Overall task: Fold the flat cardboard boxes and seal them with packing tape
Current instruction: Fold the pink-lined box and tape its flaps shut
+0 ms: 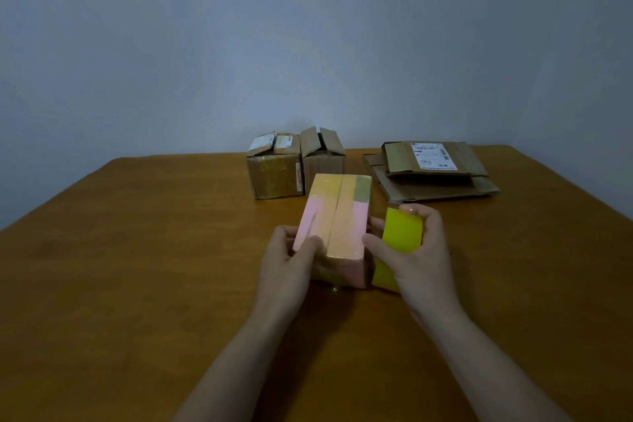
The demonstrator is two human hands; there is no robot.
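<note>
Centre frame, brown wooden tabletop [137,250]: left hand [291,259] grips pink-and-orange taped cardboard box [334,216] at its near corner, right hand [419,250] curled round yellow packing-tape roll [403,231] just beside it.

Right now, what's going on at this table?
A person is sealing a small cardboard box at a wooden table. The left hand grips the box's near left corner, thumb on its closed top flaps. The right hand holds a yellow tape roll against the box's right side. Behind stand a folded box and an open-flapped box; a stack of flat cardboard waits at the back right.
</note>
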